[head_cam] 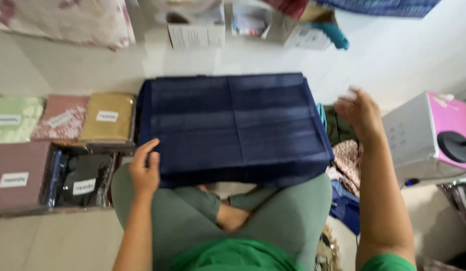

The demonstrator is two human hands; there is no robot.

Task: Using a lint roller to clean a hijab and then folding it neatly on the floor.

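The folded navy cloth (235,128) looked like a smooth woven fabric with a faint sheen and sharp crease lines; the left hand (145,170) pressed on its near corner; the packed garments (67,145) beside it lay in glossy clear plastic sleeves with white paper labels; the leggings (288,211) appeared matt and stretchy; the floor (408,55) was pale, smooth and slightly shiny; the pink and white box (428,130) looked like coated cardboard; the right hand (361,113) hung blurred above loose patterned cloths (348,155).

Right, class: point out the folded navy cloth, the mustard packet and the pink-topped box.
Folded navy cloth (233,125), head view, its middle.
Mustard packet (108,120), head view, its front face.
Pink-topped box (418,130), head view, its white side.
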